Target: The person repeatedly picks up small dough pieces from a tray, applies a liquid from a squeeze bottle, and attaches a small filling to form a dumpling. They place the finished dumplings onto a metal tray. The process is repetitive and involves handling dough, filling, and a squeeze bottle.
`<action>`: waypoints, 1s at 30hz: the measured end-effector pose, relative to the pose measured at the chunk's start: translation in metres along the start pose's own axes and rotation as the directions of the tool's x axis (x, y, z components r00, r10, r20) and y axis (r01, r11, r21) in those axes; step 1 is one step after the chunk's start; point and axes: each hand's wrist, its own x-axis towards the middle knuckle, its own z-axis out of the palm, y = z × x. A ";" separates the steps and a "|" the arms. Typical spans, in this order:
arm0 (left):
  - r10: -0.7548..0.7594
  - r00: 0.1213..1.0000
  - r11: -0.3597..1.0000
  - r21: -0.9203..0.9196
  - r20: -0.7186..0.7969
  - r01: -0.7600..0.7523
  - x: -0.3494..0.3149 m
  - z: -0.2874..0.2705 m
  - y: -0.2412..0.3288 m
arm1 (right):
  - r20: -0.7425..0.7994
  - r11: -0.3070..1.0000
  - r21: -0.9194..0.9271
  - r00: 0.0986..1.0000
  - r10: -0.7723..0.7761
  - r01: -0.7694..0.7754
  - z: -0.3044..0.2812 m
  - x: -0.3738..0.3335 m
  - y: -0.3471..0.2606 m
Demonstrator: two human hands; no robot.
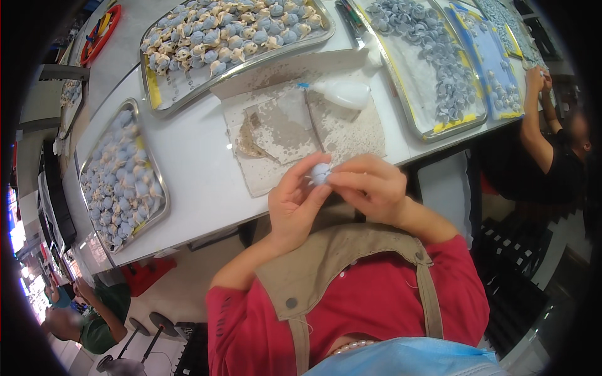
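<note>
Above the table's near edge, my left hand (291,207) and my right hand (376,188) meet around a small blue-grey rounded piece (320,173). The left thumb and forefinger pinch it from one side, while the right fingertips press on its other side. Fingers cover part of it, so its full shape does not show. Just beyond my hands lies a stained sheet of cardboard (276,169). On its far part rests a white squeeze bottle (347,94) with a blue tip, lying on its side.
A metal tray (182,103) at the back holds many small blue-and-cream figures; a second tray (164,194) stands left. At right, another tray (433,133) has blue-grey cupped pieces, beside a blue tray (495,69). Co-workers sit at right (539,144) and lower left (100,319).
</note>
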 end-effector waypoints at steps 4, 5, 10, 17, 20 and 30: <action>0.013 1.000 1.000 0.004 0.012 -0.013 0.000 0.000 -0.001 | -0.039 0.984 -0.095 0.987 -0.156 0.151 0.006 -0.003 0.000; 0.015 1.000 1.000 0.007 0.003 -0.015 -0.001 0.000 0.000 | -0.036 0.986 -0.106 0.990 -0.133 0.128 0.006 -0.003 -0.002; 0.004 1.000 0.999 0.044 -0.012 -0.004 -0.003 0.000 -0.001 | 0.010 0.984 -0.165 0.998 -0.066 0.067 0.000 0.004 -0.014; -0.026 0.998 0.997 0.071 -0.056 0.030 -0.003 -0.004 -0.001 | 0.086 0.991 0.011 0.988 -0.131 0.131 -0.004 0.005 0.010; 0.077 0.997 0.993 0.085 0.030 -0.079 -0.002 -0.003 0.001 | 0.060 0.917 0.360 0.985 0.160 -0.171 -0.001 0.005 0.012; 0.085 0.979 0.972 0.199 0.187 -0.123 -0.002 -0.007 0.013 | 0.468 0.796 0.438 0.862 0.194 -0.417 -0.013 0.017 0.012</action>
